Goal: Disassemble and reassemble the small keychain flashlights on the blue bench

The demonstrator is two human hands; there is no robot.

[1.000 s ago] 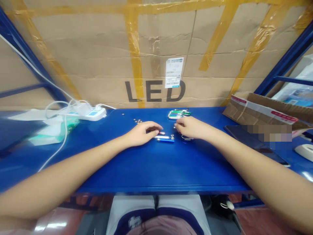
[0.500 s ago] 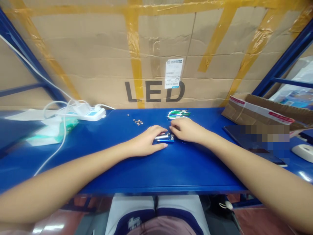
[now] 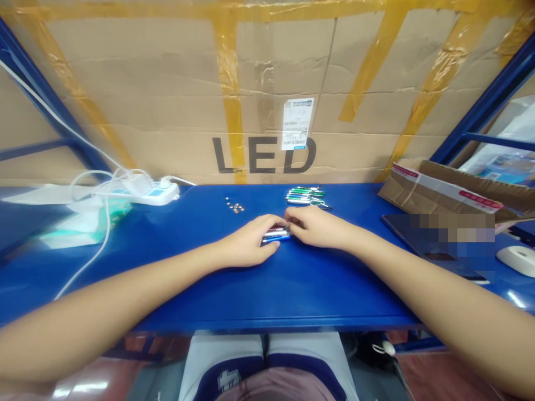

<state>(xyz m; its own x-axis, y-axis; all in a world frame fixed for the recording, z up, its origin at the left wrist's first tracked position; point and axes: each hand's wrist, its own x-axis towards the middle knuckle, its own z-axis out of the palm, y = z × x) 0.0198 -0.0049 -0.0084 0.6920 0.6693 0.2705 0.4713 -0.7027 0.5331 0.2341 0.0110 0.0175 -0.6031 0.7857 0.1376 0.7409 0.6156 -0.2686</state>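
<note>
My left hand [image 3: 251, 240] curves around a small bundle of metal tubes [image 3: 276, 238], thumb on the near side and fingers on the far side. A blue tube lies nearest me, with silver and dark red ones behind it. My right hand [image 3: 315, 225] is at the right ends of the tubes, fingers bent and close together; whatever is between its fingertips is hidden. Just beyond it, several slim green and silver tubes [image 3: 304, 195] lie side by side, with a thin cord loop. Several small coppery discs [image 3: 236, 208] are scattered behind my left hand.
A white power strip [image 3: 161, 193] with cables and a green-and-white packet [image 3: 83, 225] occupy the left side. On the right are an open cardboard box [image 3: 443, 189], a dark flat panel [image 3: 418, 239] and a white mouse-like object [image 3: 516, 259]. A large taped carton [image 3: 167, 100] backs the blue table [image 3: 276, 295].
My right hand has shifted left against the tube ends, and my left hand slightly left too. The tubes' right ends are more covered. A dark tip and cord loop now show behind my right hand.
</note>
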